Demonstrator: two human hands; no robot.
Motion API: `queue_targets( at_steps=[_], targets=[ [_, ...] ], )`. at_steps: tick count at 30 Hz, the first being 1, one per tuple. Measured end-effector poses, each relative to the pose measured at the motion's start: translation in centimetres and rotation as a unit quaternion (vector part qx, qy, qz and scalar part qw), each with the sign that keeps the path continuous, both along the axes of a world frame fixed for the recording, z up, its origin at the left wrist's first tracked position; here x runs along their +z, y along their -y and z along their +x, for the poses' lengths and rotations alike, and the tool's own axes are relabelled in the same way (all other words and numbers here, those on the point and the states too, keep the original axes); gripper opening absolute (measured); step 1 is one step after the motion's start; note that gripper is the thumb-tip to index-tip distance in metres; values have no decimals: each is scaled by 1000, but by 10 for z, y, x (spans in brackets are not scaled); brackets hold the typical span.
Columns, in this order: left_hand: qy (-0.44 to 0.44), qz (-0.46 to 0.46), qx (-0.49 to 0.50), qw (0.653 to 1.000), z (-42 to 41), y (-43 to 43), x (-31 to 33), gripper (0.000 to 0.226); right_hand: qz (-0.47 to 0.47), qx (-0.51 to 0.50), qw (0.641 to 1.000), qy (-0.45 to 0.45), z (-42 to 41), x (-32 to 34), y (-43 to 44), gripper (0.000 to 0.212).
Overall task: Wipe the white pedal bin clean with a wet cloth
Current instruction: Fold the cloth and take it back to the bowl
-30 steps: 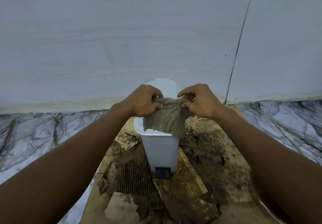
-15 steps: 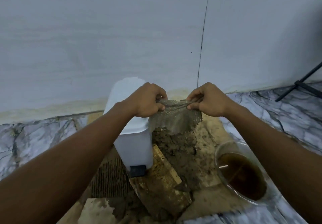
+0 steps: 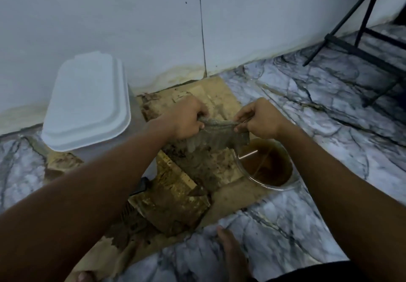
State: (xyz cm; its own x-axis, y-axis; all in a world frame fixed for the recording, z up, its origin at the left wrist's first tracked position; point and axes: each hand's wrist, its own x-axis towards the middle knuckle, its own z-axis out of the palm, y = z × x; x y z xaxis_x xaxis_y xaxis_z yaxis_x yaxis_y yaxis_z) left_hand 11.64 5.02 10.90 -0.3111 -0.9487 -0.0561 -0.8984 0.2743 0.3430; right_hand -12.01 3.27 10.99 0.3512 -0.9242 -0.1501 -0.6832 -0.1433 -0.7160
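A grimy cloth (image 3: 216,137) is pinched by its top edge between the left hand (image 3: 186,118) and the right hand (image 3: 257,118) and held stretched beside a bowl of brown water (image 3: 267,164). The white pedal bin (image 3: 87,101) is left standing apart by the wall on soiled cardboard (image 3: 219,92); its lid looks clean, though how much wiping remains cannot be judged.

You were in a home's tiled corner: marbled floor tiles (image 3: 318,110) under your grip, pale wall panels (image 3: 109,13) beyond it.

soiled cardboard (image 3: 175,204), black stand (image 3: 360,46), marble floor (image 3: 329,110)
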Motion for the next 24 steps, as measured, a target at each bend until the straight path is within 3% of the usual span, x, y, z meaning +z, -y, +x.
queue_targets(
  at_steps=[6,10,18,22,24],
  targets=[
    [80,144,-106,981,-44,13,-49,20,137,-41,990,4,-30,-78,-34,19],
    [90,147,-128,977,-80,16,-83,25,166,-108,980,10,-57,-115,-46,11],
    [100,67,-132,984,-135,18,-137,31,87,-236,964,-87,-73,-159,-63,12],
    [93,39,-118,988,-129,24,-139,36,63,-230,969,-62,-66,-153,-65,22],
    [86,47,-121,988,-122,27,-132,49,41,-208,976,-59,-64,-150,-63,22]
  ],
)
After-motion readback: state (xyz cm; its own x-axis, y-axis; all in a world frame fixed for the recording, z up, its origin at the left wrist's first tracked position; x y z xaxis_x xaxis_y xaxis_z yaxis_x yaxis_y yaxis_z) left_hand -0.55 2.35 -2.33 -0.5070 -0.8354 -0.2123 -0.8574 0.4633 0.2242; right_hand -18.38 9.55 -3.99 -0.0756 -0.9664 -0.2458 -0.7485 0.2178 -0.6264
